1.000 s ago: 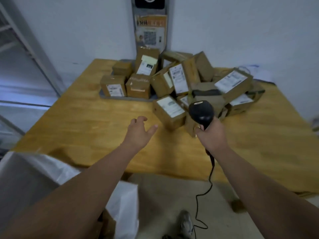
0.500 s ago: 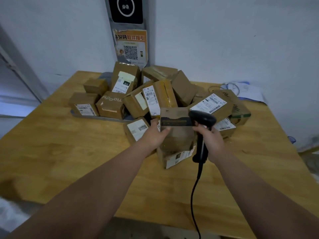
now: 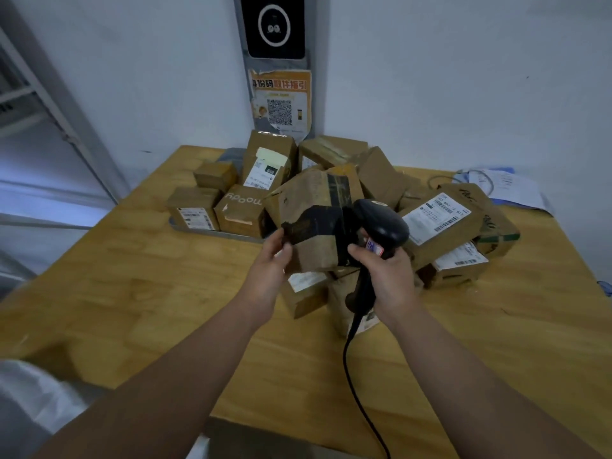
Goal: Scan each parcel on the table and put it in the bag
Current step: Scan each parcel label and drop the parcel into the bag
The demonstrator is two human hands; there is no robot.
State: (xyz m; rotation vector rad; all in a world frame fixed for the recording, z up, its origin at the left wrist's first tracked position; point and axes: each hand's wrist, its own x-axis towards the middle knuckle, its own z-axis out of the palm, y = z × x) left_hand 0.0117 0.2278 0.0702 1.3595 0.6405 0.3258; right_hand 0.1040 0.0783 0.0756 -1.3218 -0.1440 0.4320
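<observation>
A white plastic bag (image 3: 29, 399) shows at the lower left corner, below the near edge of the light wooden table (image 3: 149, 293); a black cable (image 3: 357, 392) runs up over that edge to the black handheld barcode scanner (image 3: 381, 223); the right hand (image 3: 390, 279) is wrapped round the scanner's handle, thumb on the near side; the left hand (image 3: 268, 270) grips the lower left edge of a crumpled brown cardboard parcel with black tape (image 3: 314, 220), fingers curled on it; this parcel is held up over the front of the heap, tilted, with the scanner's head just beside its right side, though whether they touch is unclear; behind and around it lies a heap of brown cardboard parcels (image 3: 440, 223), several with white labels; at the left a few stand on a flat grey tray (image 3: 212, 231), one printed with white lettering (image 3: 241, 210); loose papers (image 3: 506, 190) lie at the far right; on the white wall hang an orange QR-code poster (image 3: 280, 101) and, above it, a black panel with a white ring (image 3: 274, 26).
</observation>
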